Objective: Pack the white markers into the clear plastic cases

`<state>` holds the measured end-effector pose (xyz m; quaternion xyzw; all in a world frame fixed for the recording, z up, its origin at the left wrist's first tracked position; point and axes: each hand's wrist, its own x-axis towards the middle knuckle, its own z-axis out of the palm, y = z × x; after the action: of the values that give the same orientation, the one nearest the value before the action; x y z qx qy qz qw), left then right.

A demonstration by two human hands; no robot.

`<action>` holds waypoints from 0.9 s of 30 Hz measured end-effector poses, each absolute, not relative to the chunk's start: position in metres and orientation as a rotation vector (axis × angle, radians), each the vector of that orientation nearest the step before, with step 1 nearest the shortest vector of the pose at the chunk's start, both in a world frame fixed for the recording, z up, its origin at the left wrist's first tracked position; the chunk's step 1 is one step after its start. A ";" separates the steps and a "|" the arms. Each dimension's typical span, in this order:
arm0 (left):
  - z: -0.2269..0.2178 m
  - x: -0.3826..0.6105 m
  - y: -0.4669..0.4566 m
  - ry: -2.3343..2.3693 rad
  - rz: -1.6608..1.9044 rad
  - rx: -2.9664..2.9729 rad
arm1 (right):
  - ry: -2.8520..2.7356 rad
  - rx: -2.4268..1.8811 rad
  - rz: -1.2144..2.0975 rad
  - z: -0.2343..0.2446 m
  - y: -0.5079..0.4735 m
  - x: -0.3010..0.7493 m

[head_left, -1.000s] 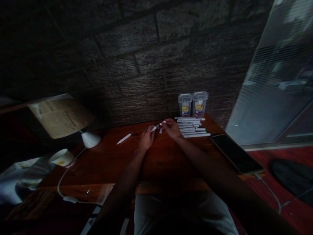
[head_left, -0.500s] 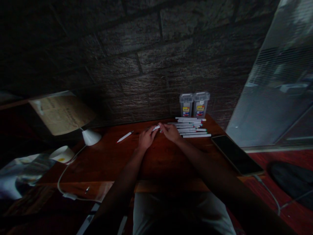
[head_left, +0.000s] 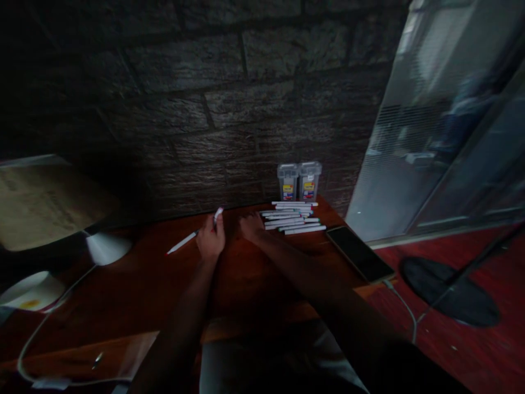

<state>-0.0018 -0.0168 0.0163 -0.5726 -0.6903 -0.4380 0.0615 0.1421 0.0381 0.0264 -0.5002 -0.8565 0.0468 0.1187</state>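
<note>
Between the thumb and fingers of my left hand (head_left: 210, 239), a white marker (head_left: 219, 214) stands tilted upward; most of it is hidden by the hand. A second white marker (head_left: 182, 242) with a red end lies on the table just left of that hand. My right hand (head_left: 251, 226) rests low over the table with its fingers curled inward; what they hold, if anything, is hidden. Close to its right side is a loose pile of white markers (head_left: 293, 217) with coloured ends.
Two clear plastic cases (head_left: 298, 180) with yellow labels stand behind the pile against the stone wall (head_left: 197, 120). A phone (head_left: 361, 254) with a cable lies at the table's right edge. At left are a lamp (head_left: 107, 249) and a white cup (head_left: 35, 291).
My hands, together on a marker before, have come apart: the left keeps a marker and tilts it up, the right is now beside the pile. The view has turned right.
</note>
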 end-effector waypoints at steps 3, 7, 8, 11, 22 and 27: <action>0.014 -0.004 -0.015 -2.079 -1.480 -1.728 | -2.547 -1.428 0.137 0.033 0.028 0.142; 0.014 -0.005 -0.011 -1.995 -1.953 -1.642 | -2.541 -1.378 0.189 0.032 0.010 0.158; 0.015 -0.004 -0.010 -1.974 -2.114 -1.594 | -2.519 -1.357 0.209 0.031 0.007 0.164; 0.024 0.000 -0.009 -1.870 -2.747 -1.362 | -2.357 -1.234 0.396 0.025 0.002 0.178; 0.032 -0.018 -0.017 -1.113 -3.839 -1.209 | -2.070 -0.841 0.871 -0.002 0.016 0.173; 0.031 -0.012 -0.016 -1.060 -3.838 -1.334 | -2.036 -0.782 0.919 -0.003 0.016 0.171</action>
<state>-0.0123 -0.0157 0.0314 -0.2744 -0.2179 -0.7891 -0.5046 0.1706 0.0158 -0.0029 -0.3060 -0.7964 0.3596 0.3779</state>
